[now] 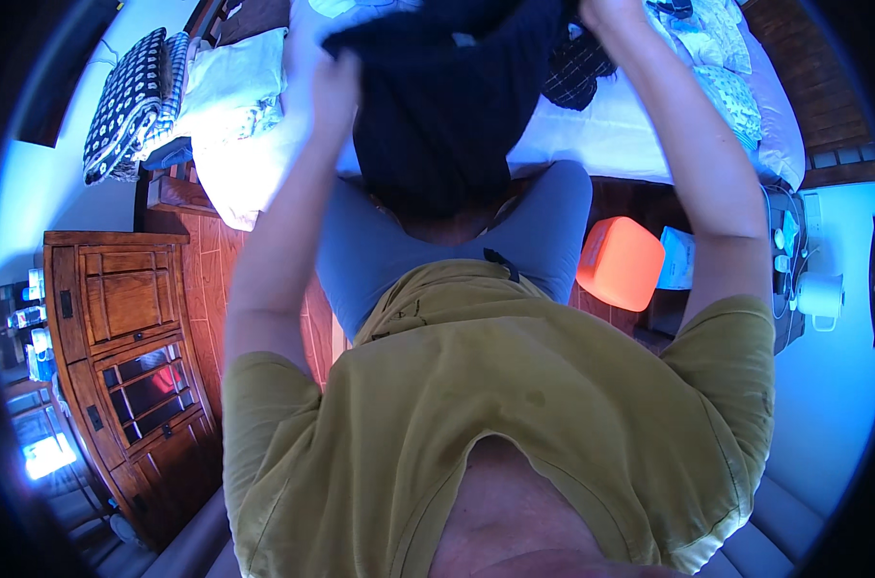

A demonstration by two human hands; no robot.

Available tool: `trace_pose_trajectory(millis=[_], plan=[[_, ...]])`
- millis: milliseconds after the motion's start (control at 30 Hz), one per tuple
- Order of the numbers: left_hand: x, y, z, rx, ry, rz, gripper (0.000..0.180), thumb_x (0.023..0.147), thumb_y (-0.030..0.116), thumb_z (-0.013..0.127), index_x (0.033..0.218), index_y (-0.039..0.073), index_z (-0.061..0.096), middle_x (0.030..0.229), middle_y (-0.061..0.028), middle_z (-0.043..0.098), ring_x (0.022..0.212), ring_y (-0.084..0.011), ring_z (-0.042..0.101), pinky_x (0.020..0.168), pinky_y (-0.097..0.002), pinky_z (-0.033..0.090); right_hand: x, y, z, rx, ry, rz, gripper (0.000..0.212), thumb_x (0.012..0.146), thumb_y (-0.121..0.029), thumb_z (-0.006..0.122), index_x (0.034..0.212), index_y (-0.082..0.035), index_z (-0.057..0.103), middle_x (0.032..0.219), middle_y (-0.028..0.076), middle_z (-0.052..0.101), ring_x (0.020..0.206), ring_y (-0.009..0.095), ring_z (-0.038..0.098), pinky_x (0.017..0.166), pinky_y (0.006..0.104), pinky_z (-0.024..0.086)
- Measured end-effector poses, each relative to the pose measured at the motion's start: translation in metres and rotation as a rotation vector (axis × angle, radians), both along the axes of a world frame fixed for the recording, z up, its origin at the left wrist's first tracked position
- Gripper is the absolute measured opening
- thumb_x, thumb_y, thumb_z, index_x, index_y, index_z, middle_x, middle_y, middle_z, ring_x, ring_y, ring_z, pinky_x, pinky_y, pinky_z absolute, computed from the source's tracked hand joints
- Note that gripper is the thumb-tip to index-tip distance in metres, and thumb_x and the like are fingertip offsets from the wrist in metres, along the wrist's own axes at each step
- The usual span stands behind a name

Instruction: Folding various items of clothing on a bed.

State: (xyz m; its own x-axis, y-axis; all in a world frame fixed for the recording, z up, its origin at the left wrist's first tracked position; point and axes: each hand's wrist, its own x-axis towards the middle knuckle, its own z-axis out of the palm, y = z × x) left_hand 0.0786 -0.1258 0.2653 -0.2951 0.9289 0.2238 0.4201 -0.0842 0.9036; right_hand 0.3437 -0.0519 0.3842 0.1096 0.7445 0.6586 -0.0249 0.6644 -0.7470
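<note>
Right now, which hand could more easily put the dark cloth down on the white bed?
Probably the right hand. It grips the dark garment at its top corner directly over the white bed. The left hand also holds the garment, but nearer the bed's edge, so it would have farther to go.

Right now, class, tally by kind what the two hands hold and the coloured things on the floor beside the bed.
Dark garment, held by left hand and right hand: 1
Orange box: 1
Wooden cabinet: 1
Total: 3
</note>
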Motion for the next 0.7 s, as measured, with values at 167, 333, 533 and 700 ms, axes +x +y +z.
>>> trace_pose_trajectory(millis=[167, 333, 533, 700], plan=[[-0.023, 0.036, 0.141, 0.48, -0.476, -0.326, 0.024, 0.085, 0.004, 0.051, 0.108, 0.0, 0.055, 0.095, -0.0071, 0.062, 0.086, -0.0135, 0.059, 0.079, -0.0243, 0.047, 0.066, 0.0, 0.03, -0.381, -0.47, -0.123, 0.034, 0.077, -0.005, 0.052, 0.11, -0.007, 0.058, 0.097, 0.006, 0.06, 0.089, 0.016, 0.055, 0.079, 0.0245, 0.043], [-0.014, 0.009, 0.216, 0.253, -0.23, -0.679, 0.016, 0.084, 0.005, 0.054, 0.099, -0.001, 0.058, 0.086, -0.0067, 0.063, 0.071, -0.0113, 0.06, 0.065, -0.0218, 0.051, 0.078, -0.008, 0.048, -0.302, -0.984, -0.053, 0.04, 0.073, 0.002, 0.05, 0.112, -0.007, 0.057, 0.097, 0.006, 0.062, 0.094, 0.015, 0.056, 0.084, 0.0275, 0.044], [-0.007, -0.008, 0.215, 0.294, -0.295, -0.628, 0.014, 0.084, 0.005, 0.054, 0.096, -0.001, 0.059, 0.085, -0.0078, 0.064, 0.07, -0.0121, 0.062, 0.064, -0.0211, 0.052, 0.037, -0.032, 0.012, -0.066, -0.923, 0.179, 0.051, 0.068, 0.008, 0.042, 0.117, -0.002, 0.052, 0.102, 0.007, 0.062, 0.097, 0.015, 0.055, 0.088, 0.0257, 0.04], [-0.035, -0.017, 0.216, 0.06, -0.37, -0.526, 0.022, 0.082, 0.009, 0.056, 0.098, -0.006, 0.059, 0.089, -0.0119, 0.064, 0.075, -0.0172, 0.063, 0.07, -0.0251, 0.052, 0.049, -0.041, -0.001, -0.512, -0.439, 0.705, 0.041, 0.076, -0.007, 0.045, 0.116, 0.0, 0.052, 0.104, 0.009, 0.06, 0.097, 0.015, 0.055, 0.087, 0.025, 0.039]])
